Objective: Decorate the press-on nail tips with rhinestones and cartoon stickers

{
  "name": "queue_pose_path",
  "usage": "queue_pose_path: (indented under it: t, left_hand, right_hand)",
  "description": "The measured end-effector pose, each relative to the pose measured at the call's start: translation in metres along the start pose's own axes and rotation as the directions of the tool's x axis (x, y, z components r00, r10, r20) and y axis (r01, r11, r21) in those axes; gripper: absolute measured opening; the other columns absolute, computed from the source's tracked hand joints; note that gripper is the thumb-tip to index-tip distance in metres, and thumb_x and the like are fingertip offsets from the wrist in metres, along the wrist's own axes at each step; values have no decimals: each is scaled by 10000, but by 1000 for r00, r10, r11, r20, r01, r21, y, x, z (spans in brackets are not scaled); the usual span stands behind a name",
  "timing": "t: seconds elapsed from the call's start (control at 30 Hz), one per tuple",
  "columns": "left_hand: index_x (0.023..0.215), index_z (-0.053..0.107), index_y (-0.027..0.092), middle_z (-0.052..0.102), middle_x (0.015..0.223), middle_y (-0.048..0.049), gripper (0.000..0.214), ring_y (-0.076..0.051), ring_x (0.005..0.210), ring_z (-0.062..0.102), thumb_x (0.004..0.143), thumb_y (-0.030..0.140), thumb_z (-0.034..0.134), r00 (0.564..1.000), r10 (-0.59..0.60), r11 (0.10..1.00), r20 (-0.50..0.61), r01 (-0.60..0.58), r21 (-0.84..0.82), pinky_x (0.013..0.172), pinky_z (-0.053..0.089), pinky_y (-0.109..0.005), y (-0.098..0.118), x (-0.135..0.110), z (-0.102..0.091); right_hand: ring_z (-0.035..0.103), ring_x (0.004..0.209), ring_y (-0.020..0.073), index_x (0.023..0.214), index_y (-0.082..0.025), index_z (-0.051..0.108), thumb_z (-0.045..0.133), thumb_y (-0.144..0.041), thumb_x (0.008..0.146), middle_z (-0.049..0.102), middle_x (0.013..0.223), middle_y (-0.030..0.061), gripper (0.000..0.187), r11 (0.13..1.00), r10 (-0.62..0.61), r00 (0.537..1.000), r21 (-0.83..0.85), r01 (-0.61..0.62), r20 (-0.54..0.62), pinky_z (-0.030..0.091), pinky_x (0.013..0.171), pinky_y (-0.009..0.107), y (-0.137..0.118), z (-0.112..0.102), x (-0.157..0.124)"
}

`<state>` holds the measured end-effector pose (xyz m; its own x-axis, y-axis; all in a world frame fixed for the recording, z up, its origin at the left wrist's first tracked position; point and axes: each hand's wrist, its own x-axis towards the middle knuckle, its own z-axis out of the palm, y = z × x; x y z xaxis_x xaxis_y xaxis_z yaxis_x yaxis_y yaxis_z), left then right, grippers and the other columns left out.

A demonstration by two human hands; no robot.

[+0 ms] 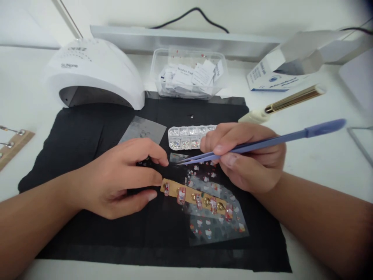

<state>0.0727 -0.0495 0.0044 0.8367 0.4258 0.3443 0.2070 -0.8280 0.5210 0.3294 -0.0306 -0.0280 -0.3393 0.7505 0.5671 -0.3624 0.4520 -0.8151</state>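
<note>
Purple tweezers (256,146) are pinched between the thumb and fingers of my right hand (247,159), their pointed tips over a small clear film piece (177,157). My left hand (125,179) has its fingers apart and grips nothing that I can see; one fingertip reaches the left end of a tan strip (188,192). Several decorated false nails (181,195) sit along that strip, with gold round studs showing between them. Partly beneath the strip lies a clear sticker sheet (217,233) printed with small white characters. Whether the tweezer tips hold anything, I cannot tell.
Behind my hands are a rhinestone case (185,138), a clear sheet (142,130) and a white nail lamp (96,74). A plastic tub of alcohol pads (186,74), an open carton (279,70) and a gold-handled bottle (294,99) stand around the black cloth (116,237).
</note>
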Motion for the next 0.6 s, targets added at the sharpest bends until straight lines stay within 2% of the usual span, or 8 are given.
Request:
queue_pose_path:
  t: [0.2, 0.43, 0.6]
  left_hand:
    - [920, 577, 160, 528, 1104, -91, 101, -171, 992, 551, 829, 119, 590, 1000, 1, 998, -12, 0, 58, 851, 499, -313, 0, 0, 0]
    - [928, 561, 173, 537, 1092, -87, 111, -175, 989, 566, 833, 131, 599, 999, -21, 992, -29, 24, 124, 854, 495, -311, -5, 0, 1]
    - [912, 554, 184, 545, 1059, -71, 109, -159, 936, 576, 841, 105, 578, 996, -68, 986, -58, 76, 147, 797, 496, -290, -6, 0, 0]
  right_hand:
    - [465, 509, 106, 936, -213, 702, 635, -143, 783, 573, 681, -11, 181, 999, 12, 1000, -51, -13, -10, 396, 476, 282, 3, -1, -3]
    - [476, 520, 122, 894, -244, 695, 643, -180, 818, 583, 708, 5, 113, 987, 71, 995, -138, -81, -71, 396, 475, 301, -1, 1, -5]
    - [481, 526, 124, 882, -240, 686, 634, -197, 828, 576, 710, 8, 87, 987, 44, 997, -153, -54, -70, 400, 481, 301, -1, 1, -5]
